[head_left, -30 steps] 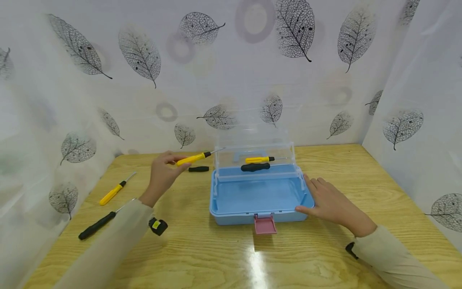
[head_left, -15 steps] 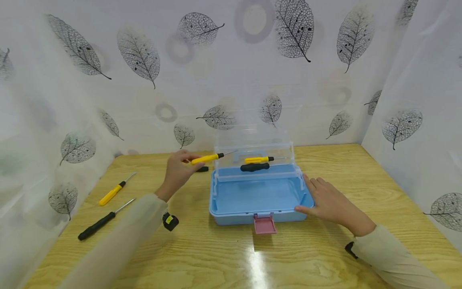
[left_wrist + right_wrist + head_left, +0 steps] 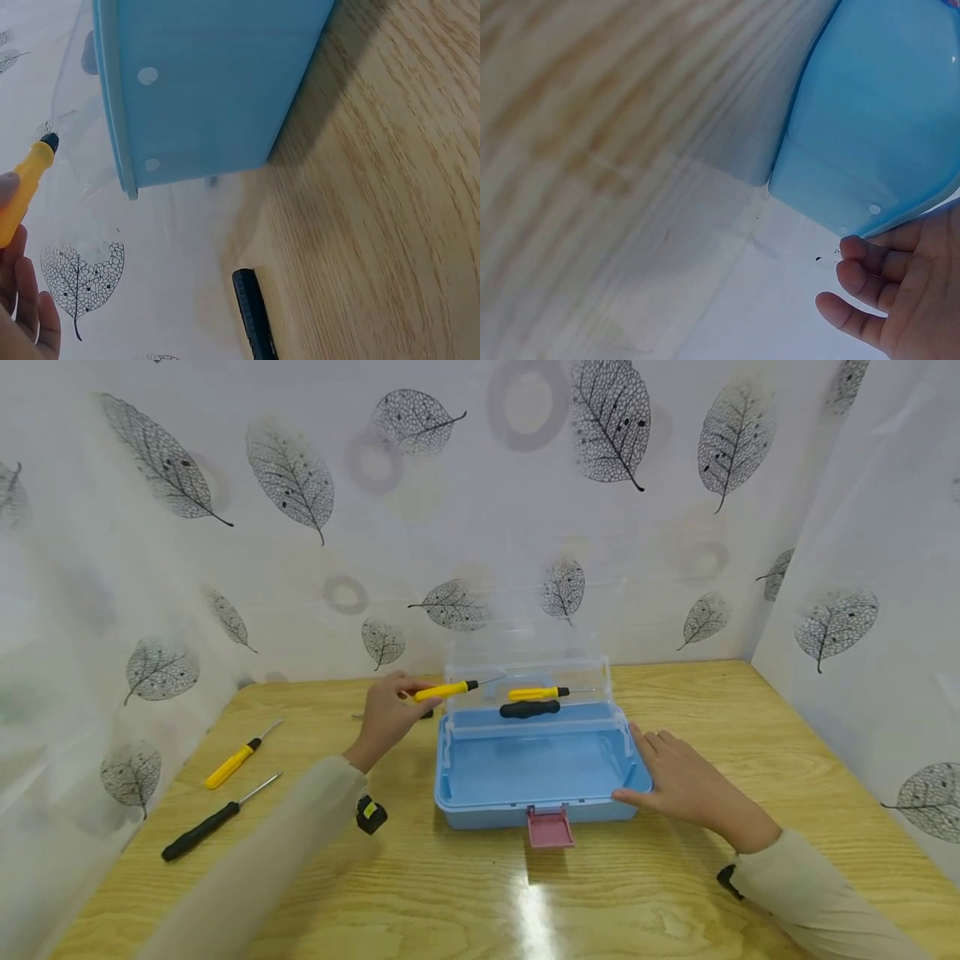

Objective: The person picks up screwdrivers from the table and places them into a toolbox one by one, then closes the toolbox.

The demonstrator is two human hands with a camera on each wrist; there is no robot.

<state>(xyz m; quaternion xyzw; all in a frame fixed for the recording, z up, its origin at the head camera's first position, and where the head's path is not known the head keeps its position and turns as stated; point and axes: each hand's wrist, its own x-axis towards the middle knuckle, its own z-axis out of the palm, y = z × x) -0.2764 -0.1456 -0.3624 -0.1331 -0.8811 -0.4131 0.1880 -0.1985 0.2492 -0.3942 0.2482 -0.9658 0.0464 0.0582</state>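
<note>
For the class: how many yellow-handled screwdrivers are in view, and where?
3: first screwdriver on the table, left; second screwdriver in the left hand; third screwdriver seen at the clear lid.

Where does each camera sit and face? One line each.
Head: on the head, facing forward and down at the blue box; left hand, right hand, sleeves show.
Left wrist: worn there, facing the box's outer wall; part of that hand shows.
Right wrist: worn there, facing the box's outside; part of that hand shows.
Head and left wrist share the held yellow screwdriver.
</note>
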